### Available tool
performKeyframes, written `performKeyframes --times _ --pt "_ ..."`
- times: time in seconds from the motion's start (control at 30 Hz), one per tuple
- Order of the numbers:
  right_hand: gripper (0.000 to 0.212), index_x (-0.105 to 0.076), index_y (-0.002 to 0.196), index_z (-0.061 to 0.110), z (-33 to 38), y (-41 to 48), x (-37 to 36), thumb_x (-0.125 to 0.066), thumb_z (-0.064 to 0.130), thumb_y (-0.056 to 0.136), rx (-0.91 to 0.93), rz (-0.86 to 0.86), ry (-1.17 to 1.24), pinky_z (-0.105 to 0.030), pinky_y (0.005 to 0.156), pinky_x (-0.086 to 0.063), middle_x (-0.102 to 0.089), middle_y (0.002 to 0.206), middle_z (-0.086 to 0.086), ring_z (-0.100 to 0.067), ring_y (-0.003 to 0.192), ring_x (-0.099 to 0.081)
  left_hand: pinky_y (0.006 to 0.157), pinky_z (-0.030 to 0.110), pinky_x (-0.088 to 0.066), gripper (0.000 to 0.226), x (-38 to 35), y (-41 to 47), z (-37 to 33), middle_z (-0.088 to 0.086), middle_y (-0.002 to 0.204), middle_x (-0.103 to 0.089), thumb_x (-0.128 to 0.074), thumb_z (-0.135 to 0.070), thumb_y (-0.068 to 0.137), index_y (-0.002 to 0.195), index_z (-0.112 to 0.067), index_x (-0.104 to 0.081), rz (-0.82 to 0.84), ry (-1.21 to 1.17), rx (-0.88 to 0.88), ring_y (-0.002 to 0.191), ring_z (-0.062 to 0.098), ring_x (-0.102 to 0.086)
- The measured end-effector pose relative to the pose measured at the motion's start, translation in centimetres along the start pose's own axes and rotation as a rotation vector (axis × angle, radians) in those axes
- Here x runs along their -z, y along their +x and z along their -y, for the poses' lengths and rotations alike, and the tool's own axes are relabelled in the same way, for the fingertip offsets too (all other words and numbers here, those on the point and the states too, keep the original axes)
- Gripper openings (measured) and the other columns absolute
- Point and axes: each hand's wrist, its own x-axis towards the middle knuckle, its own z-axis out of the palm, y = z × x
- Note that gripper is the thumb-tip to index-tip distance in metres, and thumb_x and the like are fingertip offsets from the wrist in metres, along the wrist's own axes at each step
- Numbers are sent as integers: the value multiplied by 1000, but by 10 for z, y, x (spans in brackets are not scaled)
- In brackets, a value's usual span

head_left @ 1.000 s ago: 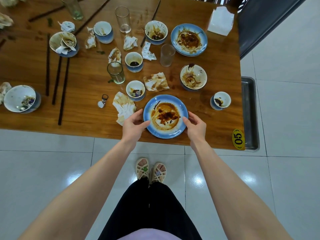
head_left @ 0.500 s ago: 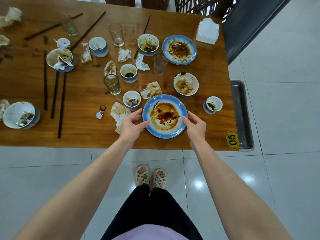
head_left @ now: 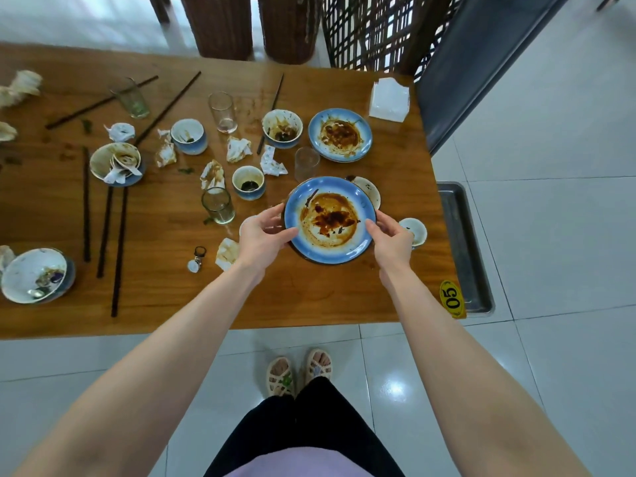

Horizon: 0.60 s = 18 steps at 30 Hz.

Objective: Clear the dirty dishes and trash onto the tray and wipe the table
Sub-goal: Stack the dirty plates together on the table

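A blue plate (head_left: 329,218) smeared with brown sauce is lifted above the wooden table (head_left: 309,297), held by its rim on both sides. My left hand (head_left: 263,237) grips its left edge and my right hand (head_left: 392,237) grips its right edge. The plate partly hides a dirty white bowl (head_left: 370,191) behind it. A second sauce-stained blue plate (head_left: 340,135) sits further back. A grey metal tray (head_left: 464,249) lies on the floor beside the table's right edge.
Small cups (head_left: 248,182), glasses (head_left: 218,205), dirty bowls (head_left: 282,128), crumpled napkins (head_left: 237,149) and dark chopsticks (head_left: 118,249) are scattered over the table. A small cup (head_left: 414,230) stands by my right hand. A napkin stack (head_left: 389,99) sits at the back right corner.
Both hands have closed on the plate's rim and lifted it off the table, moving it away from me, so it now covers part of the white bowl.
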Motion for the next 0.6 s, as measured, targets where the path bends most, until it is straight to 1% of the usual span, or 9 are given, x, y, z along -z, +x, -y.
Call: performKeyframes --times 0.13,0.23,0.37,0.43,0.53,0.6 --pt "36 -62 125 13 20 21 -4 -65 16 90 39 0 14 -18 75 -56 -67 103 6 -11 97 -64 74 25 -59 58 -7 21 -22 -5 107 -69 -76 -17 81 134 -23 -55 29 -2 -7 98 12 -67" --pt "34 -63 123 14 36 46 -5 -66 16 90 57 -4 22 -18 75 -56 -69 104 5 -11 96 -65 70 21 -58 55 -18 39 -40 -8 99 -70 -75 -12 81 133 -20 -57 42 -38 -13 93 9 -68" --pt "32 -65 121 15 56 86 -8 -67 18 89 77 4 28 -12 65 -54 -68 96 11 -7 89 -65 63 17 -56 55 -37 69 -63 -12 89 -70 -76 -9 81 132 -19 -57 20 -56 -16 83 4 -69" --pt "32 -65 121 14 63 105 -10 -67 18 89 80 14 20 -12 63 -53 -68 97 11 -7 89 -65 64 19 -57 56 -45 84 -72 -12 89 -70 -76 -10 81 133 -19 -57 19 -36 -13 83 4 -69" --pt "32 -65 121 15 72 136 -14 -66 20 89 71 29 -1 -18 71 -57 -68 102 7 -11 95 -66 64 19 -57 57 -59 110 -85 -15 85 -70 -76 -12 81 134 -20 -57 0 8 -3 83 4 -68" --pt "31 -65 120 15 78 158 -17 -66 19 89 61 36 -8 -23 77 -58 -69 102 7 -13 97 -66 65 21 -58 58 -68 127 -93 -16 82 -71 -77 -12 81 134 -21 -56 -21 23 14 82 4 -69"
